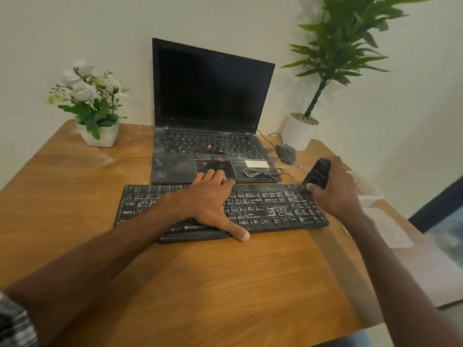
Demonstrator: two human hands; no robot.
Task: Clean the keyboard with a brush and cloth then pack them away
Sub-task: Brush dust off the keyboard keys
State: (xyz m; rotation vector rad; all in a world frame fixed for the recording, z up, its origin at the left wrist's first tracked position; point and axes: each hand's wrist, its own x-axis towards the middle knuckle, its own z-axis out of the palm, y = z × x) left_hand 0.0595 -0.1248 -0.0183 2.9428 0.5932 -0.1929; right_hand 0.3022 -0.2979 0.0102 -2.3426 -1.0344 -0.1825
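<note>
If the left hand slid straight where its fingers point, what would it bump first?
The laptop. The left hand lies flat on the keyboard, fingers pointing away from the person, tips about at the laptop's front edge by its touchpad. Whether they touch it is unclear.

**Bare arms and one patterned sleeve**

My left forearm is bare all the way up to a sleeve in the bottom-left corner. The cloth there is grey, black and white, in a fine streaked or checked pattern; it is too blurred for me to tell which. My left hand has a few small white specks on its back, and its thumbnail is cut short. My right forearm is bare as far as the picture's edge, and my right hand is bare too. A patch of blue cloth at the bottom edge may be my trouser leg; I cannot tell.
</note>
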